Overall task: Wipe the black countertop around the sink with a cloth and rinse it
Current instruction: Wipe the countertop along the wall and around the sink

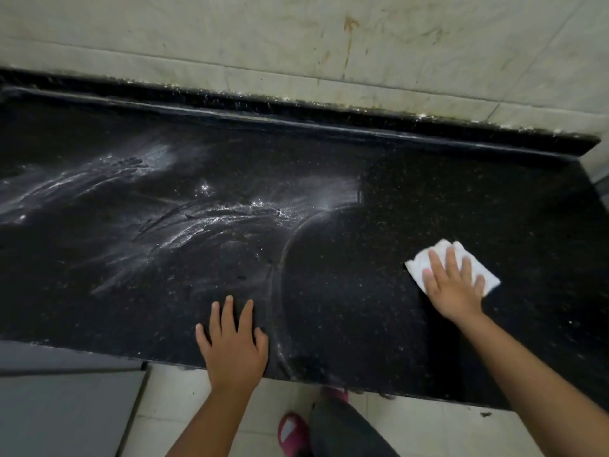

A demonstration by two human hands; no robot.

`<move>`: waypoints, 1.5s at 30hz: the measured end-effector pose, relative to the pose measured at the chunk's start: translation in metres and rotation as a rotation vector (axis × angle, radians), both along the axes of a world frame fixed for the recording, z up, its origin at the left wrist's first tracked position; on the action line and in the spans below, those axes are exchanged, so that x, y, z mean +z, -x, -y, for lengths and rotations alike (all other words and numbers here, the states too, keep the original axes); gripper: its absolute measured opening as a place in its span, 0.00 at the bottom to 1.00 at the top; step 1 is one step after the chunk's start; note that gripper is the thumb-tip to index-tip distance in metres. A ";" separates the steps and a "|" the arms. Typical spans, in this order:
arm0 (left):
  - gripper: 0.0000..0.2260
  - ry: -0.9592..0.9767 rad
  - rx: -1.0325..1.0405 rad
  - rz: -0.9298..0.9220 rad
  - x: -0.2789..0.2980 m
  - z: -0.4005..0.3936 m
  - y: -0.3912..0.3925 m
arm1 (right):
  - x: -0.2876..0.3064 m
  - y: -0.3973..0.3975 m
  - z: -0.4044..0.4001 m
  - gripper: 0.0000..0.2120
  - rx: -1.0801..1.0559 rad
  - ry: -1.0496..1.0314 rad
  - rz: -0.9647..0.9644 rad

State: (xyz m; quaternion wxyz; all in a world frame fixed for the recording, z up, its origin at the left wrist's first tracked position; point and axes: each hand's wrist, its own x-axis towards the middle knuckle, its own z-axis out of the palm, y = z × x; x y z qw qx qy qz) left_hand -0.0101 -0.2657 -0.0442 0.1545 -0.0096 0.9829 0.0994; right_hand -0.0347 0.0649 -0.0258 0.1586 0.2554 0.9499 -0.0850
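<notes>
The right hand (453,285) lies flat on a folded white cloth (452,268), fingers straight and slightly spread, pressing it down onto the black countertop (379,199). The cloth shows beyond the fingertips and at both sides of the hand; its near edge is hidden under the palm. The forearm runs back from it toward the lower right corner.

The left hand (232,344) holds nothing: it rests palm down on the countertop well to the left of the cloth, fingers straight and a little apart, with the wrist just over the counter's front edge.

Between that hand and the cloth a curved pale line (286,255) arcs across the stone. On the cloth's side of the arc the surface is dark and speckled. On the far side from the cloth, whitish smears (184,225) spread in streaks toward the left end of the counter.

Beyond the cloth, along the back of the countertop, runs a low black upstand (329,122), and above it a pale tiled wall (296,44) with brownish stains.

Below the counter's front edge, nearer than the cloth, are a light tiled floor (184,387), a grey cabinet panel (66,413) at the far left, dark trousers (342,427) and pink slippers (292,430).
</notes>
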 end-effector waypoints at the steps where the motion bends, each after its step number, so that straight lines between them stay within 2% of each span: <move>1: 0.21 0.018 -0.023 0.001 0.003 0.002 0.005 | 0.000 0.025 0.006 0.24 0.007 0.014 -0.005; 3: 0.16 0.047 -0.078 -0.076 0.008 0.005 0.017 | -0.002 0.077 0.020 0.24 0.031 0.077 -0.007; 6: 0.21 0.008 -0.058 -0.148 0.015 0.011 0.034 | -0.006 0.137 0.060 0.24 0.163 0.096 -0.017; 9: 0.19 -0.054 0.042 -0.144 0.019 0.011 0.053 | -0.009 0.157 0.113 0.24 0.401 0.047 -0.050; 11: 0.19 -0.074 0.132 -0.106 0.018 0.011 0.068 | -0.015 0.143 0.143 0.24 0.560 0.088 -0.034; 14: 0.20 -0.106 0.172 -0.104 0.014 0.007 0.087 | -0.025 0.088 0.156 0.22 0.832 0.045 -0.145; 17: 0.22 -0.073 0.177 -0.093 0.006 0.002 0.098 | -0.041 0.017 0.115 0.23 0.967 0.022 -0.086; 19: 0.24 -0.039 0.173 -0.094 0.001 0.001 0.099 | -0.039 -0.007 0.062 0.21 0.942 0.012 -0.114; 21: 0.25 -0.030 0.181 -0.086 -0.004 0.003 0.098 | -0.030 0.005 0.014 0.23 0.780 -0.049 -0.047; 23: 0.25 -0.033 0.184 -0.073 -0.005 0.003 0.098 | -0.020 0.047 -0.016 0.29 0.555 -0.090 -0.089; 25: 0.26 -0.012 0.173 -0.054 -0.006 0.002 0.102 | -0.010 0.102 -0.022 0.26 0.214 -0.026 -0.058; 27: 0.34 0.001 0.183 -0.052 -0.007 0.001 0.102 | -0.007 0.165 -0.005 0.24 0.037 0.008 -0.055; 29: 0.38 -0.003 0.188 -0.061 -0.008 0.002 0.102 | -0.012 0.211 0.042 0.24 0.094 0.016 -0.036; 31: 0.39 -0.005 0.194 -0.063 -0.009 0.002 0.103 | -0.016 0.232 0.102 0.25 0.254 0.064 -0.032; 34: 0.39 -0.001 0.202 -0.051 -0.007 0.001 0.102 | -0.020 0.214 0.172 0.24 0.497 0.109 -0.039; 36: 0.39 -0.006 0.204 -0.050 -0.007 0.001 0.104 | -0.025 0.174 0.182 0.25 0.672 0.119 -0.091; 39: 0.38 -0.008 0.201 -0.056 -0.009 0.001 0.105 | -0.033 0.102 0.150 0.25 0.850 0.088 -0.190; 41: 0.38 -0.005 0.205 -0.058 -0.009 0.002 0.104 | -0.038 0.070 0.099 0.24 0.852 0.034 -0.119; 45: 0.38 0.000 0.211 -0.051 -0.009 0.004 0.104 | -0.024 0.088 -0.008 0.28 0.535 -0.053 -0.091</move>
